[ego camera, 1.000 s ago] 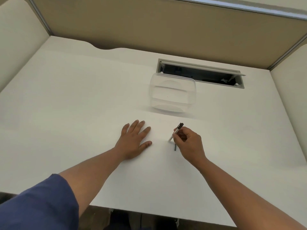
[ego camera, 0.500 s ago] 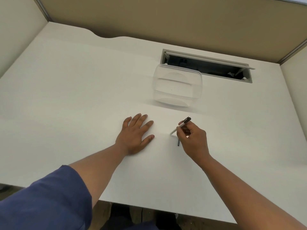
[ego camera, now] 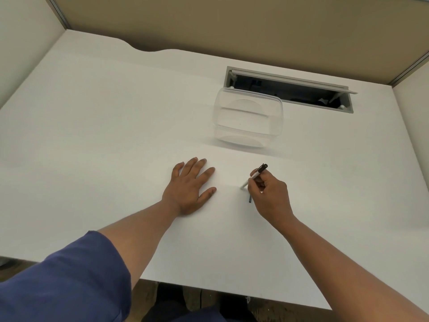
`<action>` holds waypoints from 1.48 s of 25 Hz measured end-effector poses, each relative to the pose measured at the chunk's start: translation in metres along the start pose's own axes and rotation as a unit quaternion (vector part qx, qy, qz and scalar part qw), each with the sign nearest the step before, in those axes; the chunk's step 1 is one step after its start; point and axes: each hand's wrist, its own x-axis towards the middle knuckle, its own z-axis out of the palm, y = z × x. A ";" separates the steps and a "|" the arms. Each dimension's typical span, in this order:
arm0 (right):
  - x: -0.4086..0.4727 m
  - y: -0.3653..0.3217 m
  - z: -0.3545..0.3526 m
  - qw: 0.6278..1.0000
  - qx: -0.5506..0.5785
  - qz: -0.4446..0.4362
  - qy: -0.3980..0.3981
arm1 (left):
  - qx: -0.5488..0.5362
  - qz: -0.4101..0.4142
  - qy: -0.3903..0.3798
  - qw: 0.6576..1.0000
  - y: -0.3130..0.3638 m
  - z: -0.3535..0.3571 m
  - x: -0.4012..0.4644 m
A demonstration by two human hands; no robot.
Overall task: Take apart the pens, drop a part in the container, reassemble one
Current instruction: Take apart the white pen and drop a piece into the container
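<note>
A white pen [ego camera: 254, 176] with a black cap is pinched in the right hand [ego camera: 270, 194], tilted, its tip at the white desk [ego camera: 104, 135]; a dark pen part [ego camera: 250, 198] lies beneath. The left hand [ego camera: 189, 187] rests flat, fingers spread. Beyond stands a clear plastic container [ego camera: 248, 117], apparently empty

Two bare arms reach forward over the white counter [ego camera: 92, 126].

The left hand [ego camera: 189, 189] lies flat, palm down, fingers spread, its forearm coming from a blue sleeve [ego camera: 62, 282] at the near edge. The right hand [ego camera: 269, 194] is curled, fingertips pinching a slim white pen with a black cap [ego camera: 255, 175], tilted, wrist bent.
</note>
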 end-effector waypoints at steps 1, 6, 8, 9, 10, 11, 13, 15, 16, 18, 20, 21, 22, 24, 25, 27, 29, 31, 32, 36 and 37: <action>-0.001 -0.002 -0.001 1.000 0.000 -0.005 0.003 | 0.001 0.001 0.000 1.000 0.000 0.000 0.000; -0.002 -0.003 -0.002 0.998 -0.014 -0.068 -0.005 | 0.000 0.000 0.001 1.000 -0.001 0.001 0.000; -0.003 0.000 -0.001 0.997 -0.040 -0.032 -0.051 | 0.002 0.001 0.002 1.000 0.000 0.001 0.000; -0.001 0.001 0.000 0.997 -0.039 -0.024 -0.055 | 0.004 0.000 0.002 1.000 0.000 0.001 0.000; -0.001 0.001 0.001 0.998 -0.031 -0.021 -0.049 | 0.003 -0.001 0.002 1.000 -0.001 0.001 0.000; -0.001 -0.001 0.000 0.999 -0.023 -0.026 -0.035 | 0.003 -0.001 0.001 1.000 0.000 0.001 0.000; -0.001 -0.004 -0.001 0.998 -0.012 -0.060 -0.004 | 0.003 0.000 0.003 1.000 0.000 0.001 0.000; -0.001 -0.001 -0.001 0.997 -0.014 -0.071 -0.008 | 0.000 -0.001 0.000 1.000 0.000 0.000 0.000; 0.000 0.001 0.000 0.998 -0.024 -0.059 -0.022 | 0.000 -0.001 -0.001 1.000 0.000 0.000 0.000; 0.002 0.003 0.000 0.998 -0.035 -0.035 -0.043 | 0.001 -0.002 -0.003 1.000 0.000 0.000 0.000; 0.004 0.004 0.000 0.999 -0.012 -0.034 -0.032 | -0.001 -0.002 -0.002 1.000 0.000 0.000 0.000; 0.003 0.003 -0.001 0.999 -0.002 -0.038 -0.025 | -0.002 -0.002 -0.001 1.000 0.000 0.000 0.000; 0.002 0.002 -0.002 0.999 0.004 -0.043 -0.022 | -0.002 -0.002 0.000 1.000 0.000 0.000 0.000; 0.001 0.001 -0.002 0.999 0.013 -0.041 -0.020 | -0.004 -0.001 -0.001 1.000 0.000 0.001 0.000; 0.000 0.000 -0.002 0.999 0.013 -0.038 -0.018 | -0.003 0.000 0.000 1.000 0.000 0.001 0.000; 0.001 -0.001 -0.003 0.999 0.004 -0.040 -0.016 | -0.001 0.000 0.001 1.000 -0.001 0.003 0.001; 0.003 -0.004 -0.003 0.999 -0.005 -0.043 -0.017 | -0.003 -0.001 0.001 1.000 -0.001 0.003 0.002; 0.005 -0.005 -0.004 0.999 -0.021 -0.041 -0.021 | -0.007 -0.001 -0.001 1.000 -0.001 0.002 0.001; 0.006 -0.005 -0.004 0.999 -0.031 -0.037 -0.025 | -0.012 -0.002 -0.001 1.000 -0.001 0.002 0.001; 0.009 -0.009 -0.007 0.996 -0.062 -0.021 -0.052 | -0.095 -0.054 -0.015 0.994 0.008 -0.005 0.007; 0.010 -0.011 -0.007 0.996 -0.066 -0.020 -0.059 | -0.138 -0.065 -0.018 0.988 0.013 -0.010 0.012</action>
